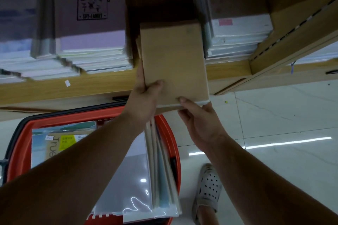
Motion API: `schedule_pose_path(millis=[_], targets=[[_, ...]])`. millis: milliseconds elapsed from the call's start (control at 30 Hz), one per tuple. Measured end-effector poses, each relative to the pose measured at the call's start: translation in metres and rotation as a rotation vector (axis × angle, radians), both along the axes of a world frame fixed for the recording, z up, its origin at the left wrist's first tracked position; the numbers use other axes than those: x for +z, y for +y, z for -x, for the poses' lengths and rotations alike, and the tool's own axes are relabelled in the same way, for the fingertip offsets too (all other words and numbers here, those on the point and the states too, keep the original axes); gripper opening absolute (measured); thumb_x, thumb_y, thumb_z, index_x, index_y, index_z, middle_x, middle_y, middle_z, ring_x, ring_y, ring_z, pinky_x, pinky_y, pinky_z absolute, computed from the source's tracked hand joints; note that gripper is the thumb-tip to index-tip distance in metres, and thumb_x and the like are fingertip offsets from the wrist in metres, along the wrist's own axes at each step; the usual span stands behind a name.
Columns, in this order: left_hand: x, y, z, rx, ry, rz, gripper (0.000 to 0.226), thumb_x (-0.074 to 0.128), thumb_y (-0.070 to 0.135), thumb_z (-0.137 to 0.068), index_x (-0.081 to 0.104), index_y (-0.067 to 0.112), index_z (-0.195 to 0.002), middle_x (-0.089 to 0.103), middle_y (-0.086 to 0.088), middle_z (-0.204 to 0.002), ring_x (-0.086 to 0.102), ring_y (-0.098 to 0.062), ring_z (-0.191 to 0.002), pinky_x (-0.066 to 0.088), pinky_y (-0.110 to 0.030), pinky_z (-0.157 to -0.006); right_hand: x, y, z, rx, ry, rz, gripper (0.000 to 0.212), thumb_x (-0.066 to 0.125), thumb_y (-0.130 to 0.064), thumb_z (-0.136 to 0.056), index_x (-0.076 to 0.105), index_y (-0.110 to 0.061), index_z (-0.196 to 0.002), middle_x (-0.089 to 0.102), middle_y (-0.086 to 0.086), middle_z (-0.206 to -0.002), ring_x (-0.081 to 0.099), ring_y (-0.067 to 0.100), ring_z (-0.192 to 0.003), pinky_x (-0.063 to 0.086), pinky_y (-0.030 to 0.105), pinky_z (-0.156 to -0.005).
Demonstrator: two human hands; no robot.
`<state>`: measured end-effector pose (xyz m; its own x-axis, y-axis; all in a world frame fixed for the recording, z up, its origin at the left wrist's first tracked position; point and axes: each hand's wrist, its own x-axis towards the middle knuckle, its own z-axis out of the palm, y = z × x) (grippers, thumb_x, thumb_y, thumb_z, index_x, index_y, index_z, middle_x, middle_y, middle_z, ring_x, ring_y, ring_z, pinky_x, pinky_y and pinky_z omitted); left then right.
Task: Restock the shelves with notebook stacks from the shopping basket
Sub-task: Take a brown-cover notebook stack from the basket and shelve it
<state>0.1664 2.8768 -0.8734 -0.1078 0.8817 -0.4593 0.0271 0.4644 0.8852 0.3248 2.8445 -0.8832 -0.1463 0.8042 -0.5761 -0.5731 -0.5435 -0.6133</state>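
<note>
While the wooden shelf point(91, 88) holds notebook piles point(91, 27) beside a gap, the red shopping basket point(17, 144) sits below on the floor point(274, 115). The brown notebook stack point(173, 60), at that gap's mouth, is gripped by the left hand point(144, 100) and right hand point(198, 122)

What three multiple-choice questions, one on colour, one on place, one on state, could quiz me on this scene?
1. The basket is: A blue; B red; C green.
2. The brown notebook stack is: A at the shelf gap; B in the basket; C on the floor.
3. The stack is held by: A both hands; B one hand; C nothing.
Answers: B, its rim is red; A, its far end sits in the shelf gap; A, left hand and right hand grip its near end.
</note>
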Motion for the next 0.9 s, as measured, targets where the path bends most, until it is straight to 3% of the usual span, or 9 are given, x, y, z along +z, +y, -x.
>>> schedule_pose_path(millis=[100,267,333,400,500,567,700,800,900], targets=[[0.005,0.035,0.004,-0.025,0.038,-0.017,0.06,0.052,0.014,-0.104,0.028,0.045,-0.148,0.057,0.022,-0.127,0.058,0.001,-0.115,0.051,-0.024,-0.096,0.0,0.032,0.01,-0.064,-0.092,0.045,0.063,0.074,-0.005,-0.087,0.05,-0.015,-0.144,0.069,0.007,-0.133,0.065,0.024,-0.126,0.047,0.045,-0.113],[0.008,0.057,-0.005,0.087,0.149,0.032,0.073,0.057,0.041,-0.098,0.019,0.039,-0.161,0.06,0.008,-0.137,0.06,-0.017,-0.12,0.048,-0.039,-0.107,0.01,0.072,0.029,-0.284,-0.101,0.216,0.052,0.081,-0.012,-0.087,0.058,-0.009,-0.133,0.075,0.009,-0.121,0.074,0.019,-0.108,0.059,0.037,-0.098],[0.008,0.051,-0.014,0.13,0.127,0.058,0.065,0.058,0.042,-0.1,0.028,0.036,-0.157,0.062,0.008,-0.131,0.062,-0.012,-0.113,0.05,-0.033,-0.098,0.015,0.076,0.032,-0.207,-0.145,0.248,0.032,0.078,-0.02,-0.092,0.068,-0.005,-0.118,0.078,0.009,-0.109,0.077,0.018,-0.099,0.06,0.034,-0.096],[0.007,0.048,-0.021,0.147,0.049,0.103,0.056,0.056,0.035,-0.103,0.035,0.032,-0.154,0.063,0.009,-0.13,0.061,-0.006,-0.11,0.048,-0.026,-0.092,0.016,0.079,0.034,-0.105,-0.14,0.247,0.031,0.074,-0.03,-0.095,0.071,-0.005,-0.113,0.079,0.011,-0.107,0.076,0.023,-0.102,0.059,0.038,-0.099],[0.009,0.059,-0.029,0.25,-0.025,0.144,0.066,0.057,0.048,-0.097,0.035,0.032,-0.158,0.058,0.003,-0.147,0.054,-0.021,-0.133,0.039,-0.039,-0.111,0.017,0.087,0.031,-0.097,-0.11,0.236,0.04,0.071,-0.038,-0.096,0.067,-0.008,-0.123,0.078,0.012,-0.111,0.076,0.025,-0.105,0.058,0.04,-0.101],[0.01,0.067,-0.033,0.274,-0.002,0.165,0.067,0.049,0.05,-0.103,0.026,0.031,-0.162,0.047,0.002,-0.157,0.044,-0.022,-0.143,0.03,-0.032,-0.109,0.02,0.094,0.025,-0.144,-0.093,0.236,0.037,0.071,-0.041,-0.096,0.067,-0.012,-0.118,0.08,0.011,-0.104,0.077,0.023,-0.099,0.059,0.038,-0.098],[0.01,0.076,-0.031,0.231,0.105,0.062,0.056,0.045,0.043,-0.106,0.033,0.03,-0.159,0.058,0.003,-0.141,0.054,-0.02,-0.124,0.04,-0.037,-0.107,0.025,0.102,0.02,-0.187,-0.069,0.243,0.021,0.065,-0.038,-0.1,0.065,-0.018,-0.097,0.076,0.005,-0.083,0.075,0.019,-0.084,0.06,0.035,-0.09],[0.005,0.09,-0.018,0.182,0.126,0.029,0.063,0.051,0.054,-0.093,0.045,0.033,-0.152,0.063,0.006,-0.132,0.058,-0.019,-0.121,0.043,-0.048,-0.112,0.028,0.112,0.033,-0.182,-0.06,0.243,0.025,0.062,-0.035,-0.103,0.065,-0.01,-0.108,0.077,0.012,-0.094,0.076,0.024,-0.088,0.061,0.038,-0.089],[0.001,0.093,-0.01,0.118,0.145,0.045,0.08,0.047,0.069,-0.083,0.04,0.038,-0.156,0.057,0.005,-0.146,0.051,-0.023,-0.136,0.036,-0.05,-0.118,0.035,0.119,0.042,-0.193,-0.052,0.261,0.032,0.06,-0.038,-0.103,0.063,-0.008,-0.115,0.075,0.016,-0.105,0.075,0.027,-0.095,0.061,0.038,-0.092]])
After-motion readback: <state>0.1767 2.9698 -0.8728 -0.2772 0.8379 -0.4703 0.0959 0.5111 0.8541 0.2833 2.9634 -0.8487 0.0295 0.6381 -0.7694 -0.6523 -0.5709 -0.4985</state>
